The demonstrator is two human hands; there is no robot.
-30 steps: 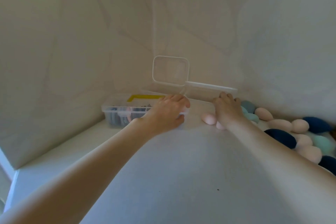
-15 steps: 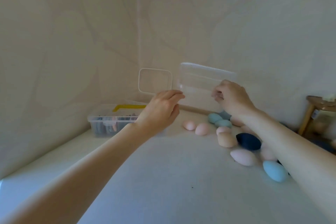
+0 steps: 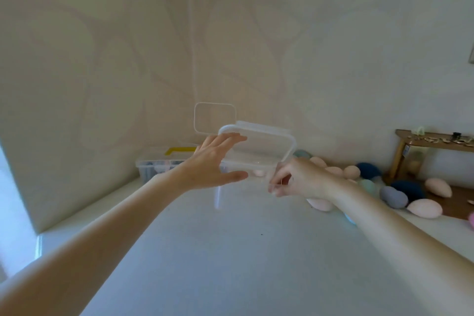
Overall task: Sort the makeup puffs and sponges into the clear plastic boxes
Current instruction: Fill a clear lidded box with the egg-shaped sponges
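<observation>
Both hands meet at mid-frame around a clear plastic box [image 3: 259, 147] lifted off the white table [image 3: 230, 251]. Left hand [image 3: 213, 161] spreads wide at the box's left end – fingers straight along the top rim, thumb reaching under the lower edge – so it steadies the box with extended digits and does not curl round it. Right hand [image 3: 297, 178] sits at the lower right corner of the box with its fingers bent in a pinch; the corner seems caught between thumb and fingertips, though the clear plastic makes the exact contact hard to read. The box is tilted, its open rim turned toward the camera.

Behind it, just above and left, a clear lid [image 3: 215, 118] leans upright against the wall in the corner. Lower left of that stands a second clear box [image 3: 164, 167] with a yellow handle [image 3: 179, 150] (dark and pale items show inside, too blurred to name).

Right of the hands, egg-shaped sponges [image 3: 395, 195] lie scattered on the table toward the right edge of the frame – pale pink, dark blue, grey-blue and mint. A few pink ones show through the held box. At the far right stands a wooden shelf [image 3: 436, 141] with small objects on top
</observation>
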